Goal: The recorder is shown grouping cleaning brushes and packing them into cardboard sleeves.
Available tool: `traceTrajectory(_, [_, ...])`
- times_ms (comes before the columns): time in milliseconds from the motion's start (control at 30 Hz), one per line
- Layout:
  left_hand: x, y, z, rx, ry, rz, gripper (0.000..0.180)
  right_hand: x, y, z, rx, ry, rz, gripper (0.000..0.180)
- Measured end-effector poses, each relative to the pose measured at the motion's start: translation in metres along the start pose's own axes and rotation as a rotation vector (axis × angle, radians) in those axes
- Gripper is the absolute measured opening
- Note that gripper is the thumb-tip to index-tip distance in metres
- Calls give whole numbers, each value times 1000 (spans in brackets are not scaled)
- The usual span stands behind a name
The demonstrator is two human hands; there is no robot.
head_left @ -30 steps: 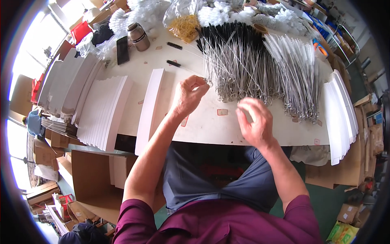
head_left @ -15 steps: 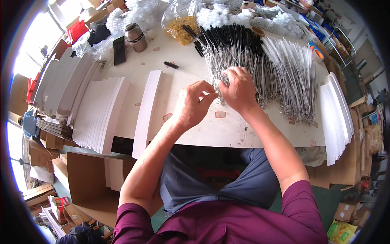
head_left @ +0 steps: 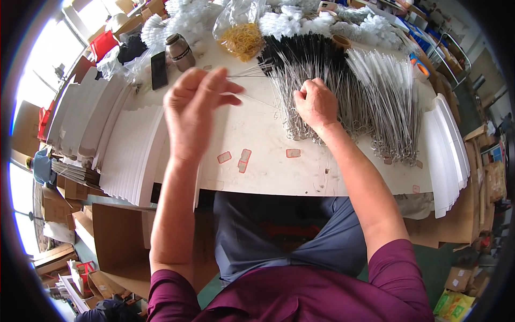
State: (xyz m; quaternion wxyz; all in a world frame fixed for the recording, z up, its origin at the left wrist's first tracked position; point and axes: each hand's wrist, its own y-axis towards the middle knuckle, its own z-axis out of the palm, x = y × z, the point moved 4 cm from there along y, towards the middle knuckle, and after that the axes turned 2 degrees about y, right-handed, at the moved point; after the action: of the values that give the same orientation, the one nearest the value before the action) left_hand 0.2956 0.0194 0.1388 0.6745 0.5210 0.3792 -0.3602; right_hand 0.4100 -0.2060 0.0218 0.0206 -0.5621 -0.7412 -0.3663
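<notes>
My left hand [head_left: 196,110] is raised over the left-middle of the table, smeared by motion. Several thin wire handles [head_left: 249,73] run from beside its fingertips toward the brush pile; whether the fingers grip them I cannot tell. My right hand [head_left: 317,104] is closed over the pile of black-bristled wire brushes [head_left: 303,51], its fingers curled and their contents hidden. The brushes' looped wire ends [head_left: 298,131] point toward me. Close by on the right lies a heap of white-bristled wire brushes [head_left: 383,80]. One more thin wire [head_left: 260,100] lies on the table between my hands.
White folded card strips stand stacked at left [head_left: 131,155] and right [head_left: 445,155]. Farther back are a phone [head_left: 159,70], a bottle [head_left: 180,52], a bag of yellow rubber bands [head_left: 241,42], a tape roll [head_left: 340,41] and orange-handled scissors [head_left: 419,65]. An open cardboard box [head_left: 120,236] stands below the table.
My left hand has moved up and left, away from the right hand, now covering much of the single card strip and the lone black-tipped brush. My right hand has shifted slightly and its fingers have curled.
</notes>
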Motion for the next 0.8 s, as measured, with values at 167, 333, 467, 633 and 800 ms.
traceTrajectory(167, [-49, 10, -49, -102, -50, 43, 14, -2, -2, 6, -5, 36, 3, 14])
traceTrajectory(333, [-95, 2, -64, -31, 15, -4, 21, -12, 4, 5, 30, 76, -25, 20])
traceTrajectory(467, [-114, -15, -51, 65, 106, -156, 28, -4, 8, -30, -16, 190, -70, 28])
traceTrajectory(633, [-92, -33, -32, 381, 57, -387, 27, 89, -53, -70, 601, 1118, -49, 26])
traceTrajectory(800, [-50, -53, 6, 491, 80, -646, 29, 131, -123, -90, 879, 1620, 128, 25])
